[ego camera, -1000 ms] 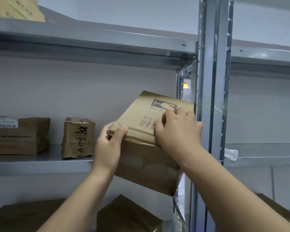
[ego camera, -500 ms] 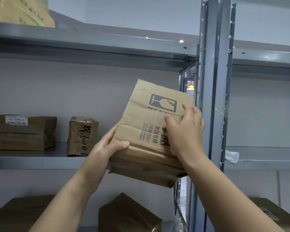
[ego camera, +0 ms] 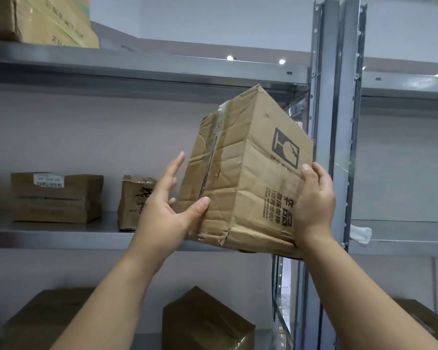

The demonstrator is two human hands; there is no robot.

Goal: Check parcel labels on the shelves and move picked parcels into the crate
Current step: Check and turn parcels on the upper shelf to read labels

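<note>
I hold a crumpled brown cardboard parcel [ego camera: 243, 178] in the air in front of the middle shelf [ego camera: 61, 236], tilted with one corner up. A taped seam faces left; the face with a fragile mark and printed characters faces right. My left hand [ego camera: 165, 205] supports the lower left corner, its thumb pressed on the taped face and its fingers stretched straight up beside the box. My right hand [ego camera: 314, 205] grips the lower right edge, thumb on the printed face and fingers round the back. No shipping label shows on the faces turned to me. No crate is in view.
A small box with handwriting [ego camera: 134, 200] and a flat box with a white label [ego camera: 56, 198] sit on the middle shelf. The steel upright [ego camera: 336, 122] stands just right of the parcel. More boxes [ego camera: 205, 322] lie on the lower shelf, and one box [ego camera: 43, 18] sits on top.
The parcel has come up off the shelf edge and turned, so its taped end now faces me. My right hand slid from the top face to the lower right edge; my left fingers straightened.
</note>
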